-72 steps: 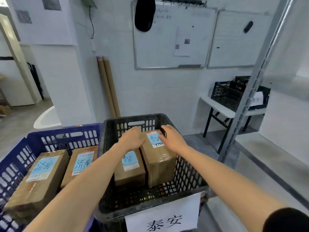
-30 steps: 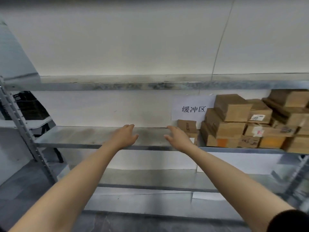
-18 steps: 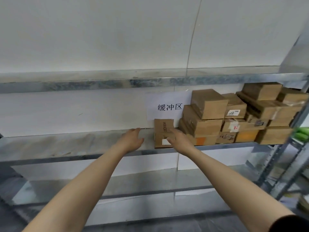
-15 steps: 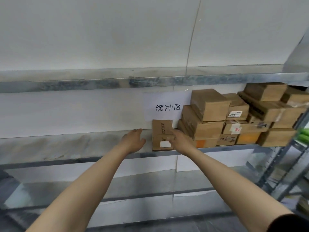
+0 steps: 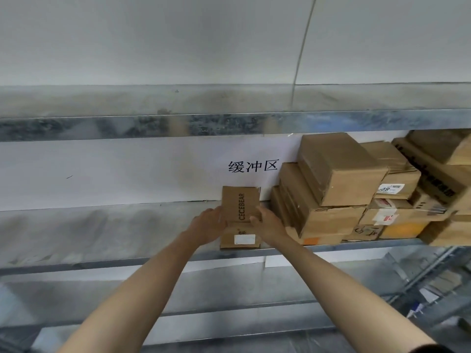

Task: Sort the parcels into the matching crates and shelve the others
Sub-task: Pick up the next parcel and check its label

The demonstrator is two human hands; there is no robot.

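Observation:
A small brown parcel printed CECEBEAR sits on the middle metal shelf, with a white label on its near face. My left hand grips its left side. On its right side my right hand grips it too. The parcel lies just left of a stack of cardboard parcels.
A white paper sign with black characters hangs on the wall behind the shelf. More parcels fill the shelf's right end. An upper shelf runs overhead, and lower shelves lie below. Shelf frame bars stand at lower right.
I turned from the crates to the shelving and reached toward the small parcel. Both hands, open and apart half a second ago, now hold its two sides.

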